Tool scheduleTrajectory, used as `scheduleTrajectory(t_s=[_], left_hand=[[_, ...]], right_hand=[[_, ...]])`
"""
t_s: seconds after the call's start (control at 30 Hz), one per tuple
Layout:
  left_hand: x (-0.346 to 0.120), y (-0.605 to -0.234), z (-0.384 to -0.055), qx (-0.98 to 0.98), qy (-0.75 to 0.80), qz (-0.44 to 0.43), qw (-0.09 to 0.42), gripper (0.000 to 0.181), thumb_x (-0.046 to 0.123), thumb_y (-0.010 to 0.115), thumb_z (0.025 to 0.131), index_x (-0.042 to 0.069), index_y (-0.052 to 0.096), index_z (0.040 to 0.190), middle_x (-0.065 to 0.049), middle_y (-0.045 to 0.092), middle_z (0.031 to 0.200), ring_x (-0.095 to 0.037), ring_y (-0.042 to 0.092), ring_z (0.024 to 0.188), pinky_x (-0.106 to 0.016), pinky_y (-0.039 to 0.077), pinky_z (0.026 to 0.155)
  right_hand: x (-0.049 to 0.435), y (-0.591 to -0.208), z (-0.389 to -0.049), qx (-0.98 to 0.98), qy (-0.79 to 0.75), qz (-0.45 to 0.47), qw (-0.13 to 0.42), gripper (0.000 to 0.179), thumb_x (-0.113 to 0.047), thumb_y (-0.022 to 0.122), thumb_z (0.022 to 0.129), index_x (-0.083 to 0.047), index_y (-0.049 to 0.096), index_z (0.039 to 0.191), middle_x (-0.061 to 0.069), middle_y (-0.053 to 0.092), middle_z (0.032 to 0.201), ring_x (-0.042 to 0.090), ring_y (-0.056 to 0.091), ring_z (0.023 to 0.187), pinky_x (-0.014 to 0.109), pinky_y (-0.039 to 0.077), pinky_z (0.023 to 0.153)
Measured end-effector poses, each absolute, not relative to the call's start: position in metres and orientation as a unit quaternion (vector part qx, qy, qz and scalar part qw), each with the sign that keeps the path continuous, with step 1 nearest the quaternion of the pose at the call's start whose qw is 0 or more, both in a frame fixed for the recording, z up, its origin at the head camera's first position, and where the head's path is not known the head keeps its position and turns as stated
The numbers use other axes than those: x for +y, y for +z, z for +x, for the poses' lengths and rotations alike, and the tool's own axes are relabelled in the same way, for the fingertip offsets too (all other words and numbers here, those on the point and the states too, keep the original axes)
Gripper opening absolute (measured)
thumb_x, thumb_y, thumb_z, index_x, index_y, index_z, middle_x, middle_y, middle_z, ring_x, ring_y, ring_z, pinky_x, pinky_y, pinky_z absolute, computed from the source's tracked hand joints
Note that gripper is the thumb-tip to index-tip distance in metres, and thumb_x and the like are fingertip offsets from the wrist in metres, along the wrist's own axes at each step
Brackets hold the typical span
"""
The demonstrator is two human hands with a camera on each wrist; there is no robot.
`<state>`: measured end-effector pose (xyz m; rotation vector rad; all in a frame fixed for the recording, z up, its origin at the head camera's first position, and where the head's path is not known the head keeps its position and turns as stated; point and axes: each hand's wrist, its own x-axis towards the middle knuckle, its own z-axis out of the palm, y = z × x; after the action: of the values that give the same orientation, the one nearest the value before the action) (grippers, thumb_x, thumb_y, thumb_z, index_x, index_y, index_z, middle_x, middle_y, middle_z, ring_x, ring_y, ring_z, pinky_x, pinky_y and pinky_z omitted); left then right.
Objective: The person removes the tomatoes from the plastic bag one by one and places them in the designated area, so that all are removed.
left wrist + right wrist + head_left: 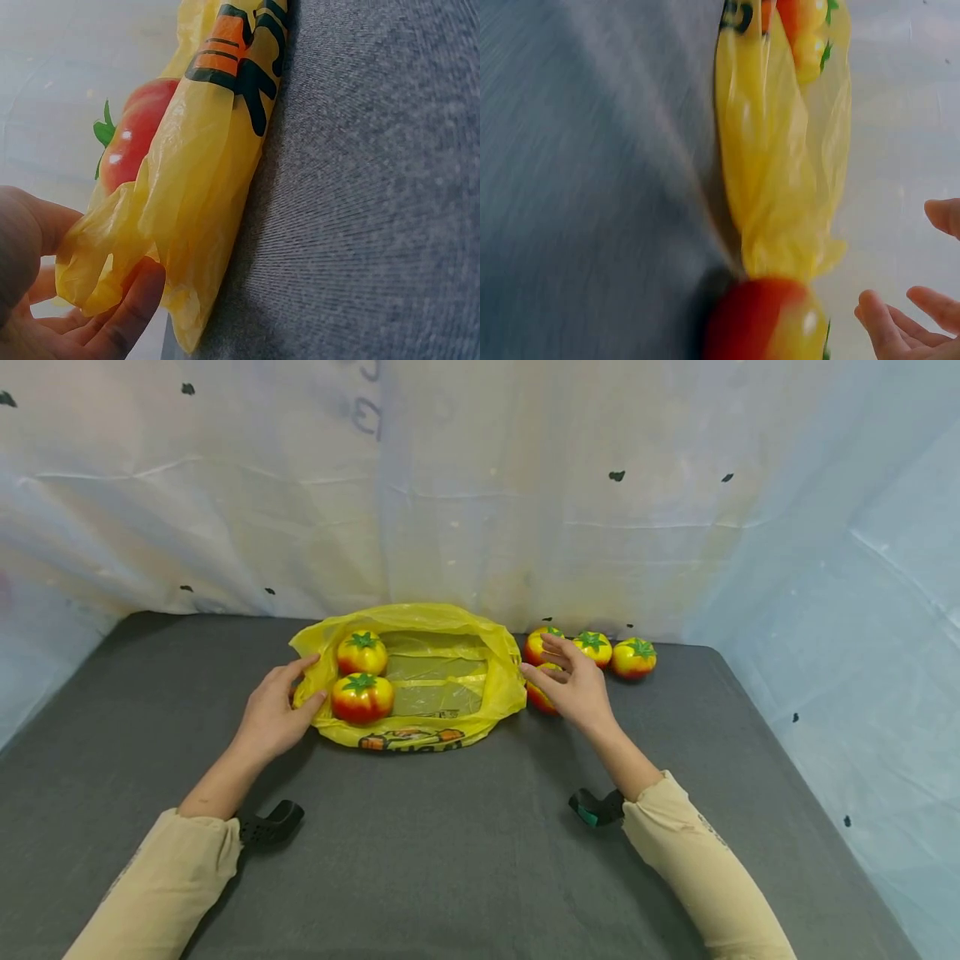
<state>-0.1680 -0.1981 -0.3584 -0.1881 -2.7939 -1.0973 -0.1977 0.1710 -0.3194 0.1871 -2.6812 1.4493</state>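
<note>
A yellow plastic bag (pixel 504 693) lies on the dark table with its mouth spread wide. Two glossy red-and-yellow tomatoes with green tops, a rear one (pixel 362 653) and a front one (pixel 362 699), sit inside at its left end. My left hand (pixel 272 714) holds the bag's left edge, thumb and fingers around the crumpled plastic (pixel 97 255). Above the tomatoes beside the bag's right end, my right hand (pixel 581 693) hovers with fingers spread and nothing in them. It partly covers the nearest tomato (pixel 542 700), which also shows in the right wrist view (pixel 761 322).
More tomatoes stand in a row along the back edge, right of the bag, the rightmost one (pixel 633 660) farthest out. White plastic sheeting (pixel 465 510) rises behind the table (pixel 420 852), and a pale blue sheet (pixel 862 652) hangs at the right.
</note>
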Motion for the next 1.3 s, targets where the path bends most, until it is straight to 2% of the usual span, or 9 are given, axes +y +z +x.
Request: scheduleTrajectory(t_s=[0.4,0.6,0.87,1.3], left_hand=[[-0.199,-0.357,-0.166,-0.929,-0.360,-0.050,0.068,0.056,0.014,0.055,0.096,-0.002,0.035,0.145,-0.033,0.042,0.130,-0.044,0.047,0.101,-0.056,0.042,0.080],[-0.200,-0.356,-0.165,-0.928,-0.362,-0.053,0.063,0.056,0.015,0.054,0.097,-0.002,0.034,0.146,-0.034,0.041,0.131,-0.045,0.047,0.103,-0.056,0.042,0.080],[-0.202,-0.356,-0.163,-0.929,-0.362,-0.047,0.059,0.056,0.017,0.054,0.097,-0.002,0.034,0.146,-0.034,0.040,0.133,-0.045,0.046,0.105,-0.056,0.042,0.081],[-0.201,-0.355,-0.164,-0.930,-0.362,-0.041,0.057,0.056,0.018,0.055,0.097,0.000,0.035,0.146,-0.033,0.040,0.133,-0.048,0.050,0.106,-0.055,0.046,0.080]], right_hand=[[0.125,-0.326,-0.202,-0.842,0.524,0.126,0.018,0.058,-0.021,0.069,0.089,-0.006,0.046,0.140,0.014,0.050,0.140,0.029,0.051,0.126,0.040,0.045,0.100],[0.106,-0.331,-0.202,-0.842,0.524,0.133,-0.002,0.058,-0.025,0.070,0.089,-0.011,0.048,0.140,0.008,0.053,0.139,0.024,0.053,0.125,0.038,0.046,0.099],[0.087,-0.342,-0.203,-0.831,0.533,0.158,-0.024,0.057,-0.024,0.070,0.089,-0.009,0.048,0.139,0.014,0.055,0.136,0.031,0.054,0.124,0.038,0.047,0.098],[0.059,-0.349,-0.204,-0.821,0.536,0.177,-0.085,0.058,-0.027,0.068,0.090,-0.011,0.047,0.142,0.016,0.050,0.141,0.027,0.052,0.126,0.041,0.046,0.099]])
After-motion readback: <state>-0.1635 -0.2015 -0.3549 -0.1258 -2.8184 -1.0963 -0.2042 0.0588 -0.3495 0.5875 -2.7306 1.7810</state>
